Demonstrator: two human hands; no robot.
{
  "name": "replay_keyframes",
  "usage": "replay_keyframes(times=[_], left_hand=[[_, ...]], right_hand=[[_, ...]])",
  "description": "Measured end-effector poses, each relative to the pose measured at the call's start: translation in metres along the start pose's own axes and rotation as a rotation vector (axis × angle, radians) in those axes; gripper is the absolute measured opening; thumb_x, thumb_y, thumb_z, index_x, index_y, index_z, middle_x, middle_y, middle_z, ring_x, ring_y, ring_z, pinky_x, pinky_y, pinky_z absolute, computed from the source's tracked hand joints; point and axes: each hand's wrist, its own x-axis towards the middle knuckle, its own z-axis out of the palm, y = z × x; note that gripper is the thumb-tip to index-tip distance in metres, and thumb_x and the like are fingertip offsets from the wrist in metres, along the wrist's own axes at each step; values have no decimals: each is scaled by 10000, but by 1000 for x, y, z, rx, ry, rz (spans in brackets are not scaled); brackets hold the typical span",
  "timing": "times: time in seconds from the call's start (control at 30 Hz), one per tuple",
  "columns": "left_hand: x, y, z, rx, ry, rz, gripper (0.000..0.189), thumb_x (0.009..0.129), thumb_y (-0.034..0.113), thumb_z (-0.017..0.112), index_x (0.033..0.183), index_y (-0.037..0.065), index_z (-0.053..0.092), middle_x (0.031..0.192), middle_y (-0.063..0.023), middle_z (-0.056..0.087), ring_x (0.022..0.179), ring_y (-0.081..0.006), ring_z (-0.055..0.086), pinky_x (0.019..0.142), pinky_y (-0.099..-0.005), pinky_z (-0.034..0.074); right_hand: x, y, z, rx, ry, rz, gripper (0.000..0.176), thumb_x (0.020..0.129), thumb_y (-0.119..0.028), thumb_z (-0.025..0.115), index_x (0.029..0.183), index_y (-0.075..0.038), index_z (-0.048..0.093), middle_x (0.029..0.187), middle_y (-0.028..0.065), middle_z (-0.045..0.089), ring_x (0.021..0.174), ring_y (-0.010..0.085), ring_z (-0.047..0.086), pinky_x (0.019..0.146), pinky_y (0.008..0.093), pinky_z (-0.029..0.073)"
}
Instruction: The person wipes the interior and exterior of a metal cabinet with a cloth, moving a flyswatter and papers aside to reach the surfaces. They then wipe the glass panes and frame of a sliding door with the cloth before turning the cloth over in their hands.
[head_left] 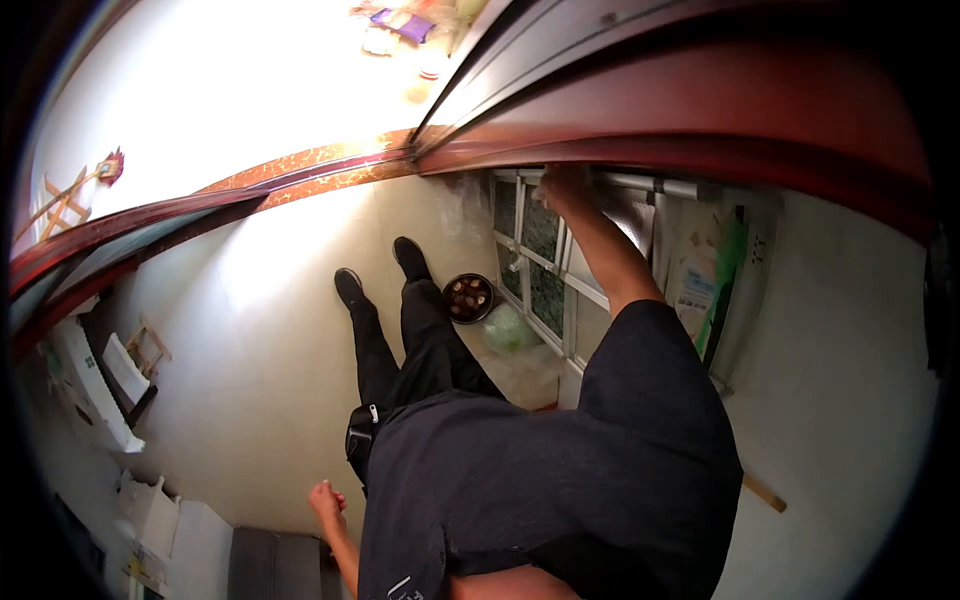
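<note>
Down by my left side hangs my left hand (pixel 327 499), its fingers curled closed with nothing visible in them. My right arm stretches up and to the right, and my right hand (pixel 566 192) is at the top of a white-framed cabinet (pixel 560 290) with dark patterned panes. Its fingers look closed, with something whitish at them that is too small and blurred to name. Just above that hand runs a dark red sliding-door frame (pixel 620 150). A dark round bowl (pixel 468 298) of brown pieces stands on the floor near my right foot, beside a greenish plastic bag (pixel 508 330).
A red and gold threshold (pixel 330 158) crosses the floor ahead, with bright floor beyond it. White furniture (pixel 95 385) stands at the left. A grey box-like piece (pixel 275 565) is at lower left. A green item (pixel 728 275) and a wooden stick (pixel 765 493) are to the right.
</note>
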Motion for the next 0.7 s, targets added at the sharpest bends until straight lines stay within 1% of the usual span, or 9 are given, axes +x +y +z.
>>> replay_keyframes(times=[0.07, 0.13, 0.33, 0.4, 0.43, 0.5, 0.53, 0.6, 0.7], left_hand=[[1, 8, 5, 31, -29, 9, 202, 849, 223, 497, 709, 85, 456, 501, -26, 454, 367, -115, 448, 303, -242, 356], [10, 18, 11, 48, -56, 28, 206, 848, 220, 497, 700, 85, 450, 506, -27, 456, 368, -115, 447, 304, -242, 354], [46, 86, 15, 93, -151, 204, 174, 843, 212, 494, 737, 74, 484, 526, -28, 468, 379, -112, 457, 308, -237, 366], [55, 109, 15, 72, -170, 277, 164, 842, 217, 492, 775, 68, 510, 528, -27, 470, 381, -112, 460, 310, -234, 374], [57, 119, 15, 71, -177, 291, 164, 842, 217, 492, 775, 68, 510, 528, -27, 470, 381, -112, 460, 310, -234, 374], [58, 135, 12, 70, -199, 336, 157, 838, 217, 501, 799, 67, 520, 528, -24, 469, 379, -113, 459, 310, -233, 375], [57, 142, 13, 70, -202, 345, 157, 838, 217, 501, 799, 67, 520, 528, -24, 469, 379, -113, 459, 310, -233, 375], [52, 150, 12, 61, -204, 329, 158, 833, 218, 508, 778, 70, 515, 528, -25, 470, 378, -112, 459, 310, -233, 375], [62, 152, 7, 95, -246, 326, 156, 827, 214, 511, 761, 72, 506, 527, -23, 468, 376, -112, 458, 308, -232, 373]], right_hand=[[-15, 7, -12, -71, 119, 54, 204, 656, -239, 566, 766, -97, 665, 999, 62, 590, 984, 229, 507, 843, 431, 379], [-42, 17, -60, -141, 179, -116, 233, 657, -254, 560, 792, -94, 663, 1002, 67, 580, 973, 229, 505, 841, 422, 384], [-104, 40, -135, -91, 210, 105, 273, 627, -284, 569, 823, -113, 651, 1020, 45, 575, 975, 205, 512, 818, 387, 402], [-124, 58, -148, -147, 266, -68, 359, 653, -257, 618, 994, -144, 633, 1106, 59, 542, 1064, 230, 475, 868, 413, 368], [-133, 62, -156, -151, 272, -54, 359, 653, -257, 618, 994, -144, 633, 1106, 59, 542, 1064, 230, 475, 868, 413, 368], [-149, 64, -171, 197, 359, 12, 398, 621, -231, 638, 1009, -144, 621, 1094, 67, 543, 1056, 234, 480, 814, 419, 403], [-159, 64, -181, 195, 364, 20, 398, 621, -231, 638, 1009, -144, 621, 1094, 67, 543, 1056, 234, 480, 814, 419, 403], [-180, 62, -195, -115, 688, 98, 377, 603, -213, 628, 972, -138, 628, 1006, 78, 576, 972, 233, 522, 728, 414, 435], [-200, 59, -205, -43, 669, 116, 345, 598, -211, 621, 936, -143, 642, 920, 90, 595, 890, 255, 554, 686, 405, 453]])
